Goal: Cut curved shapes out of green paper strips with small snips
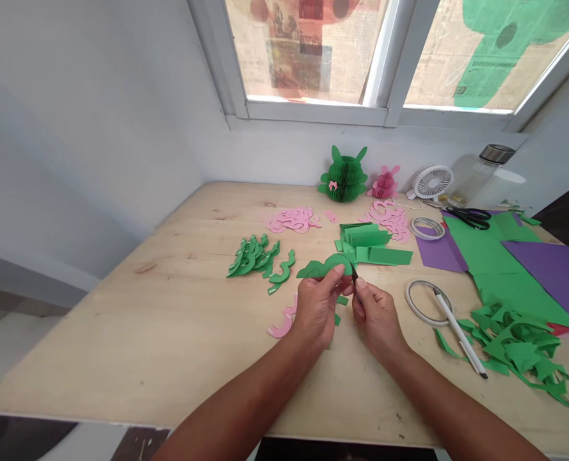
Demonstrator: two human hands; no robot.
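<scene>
My left hand (pixel 319 307) pinches a green scalloped paper piece (pixel 313 269) over the middle of the table. My right hand (pixel 376 314) is closed on small dark scissors (pixel 354 275), whose blades meet the right end of that paper. Under and beside my left hand lie a pink curved cutout (pixel 281 328) and some small green pieces. A pile of green cutouts (pixel 249 256) sits to the left, with a single curved green cutout (pixel 284 269) next to it. Folded green strips (pixel 368 240) lie just beyond my hands.
Pink cutouts (pixel 294 219), a green paper figure (pixel 345 179), a pink figure (pixel 384 184), a small fan (pixel 432 182) and a bottle (pixel 480 173) stand or lie at the back. Tape rolls, a white pen (pixel 461 334), green scraps (pixel 524 346), coloured sheets and black scissors (pixel 471 218) occupy the right.
</scene>
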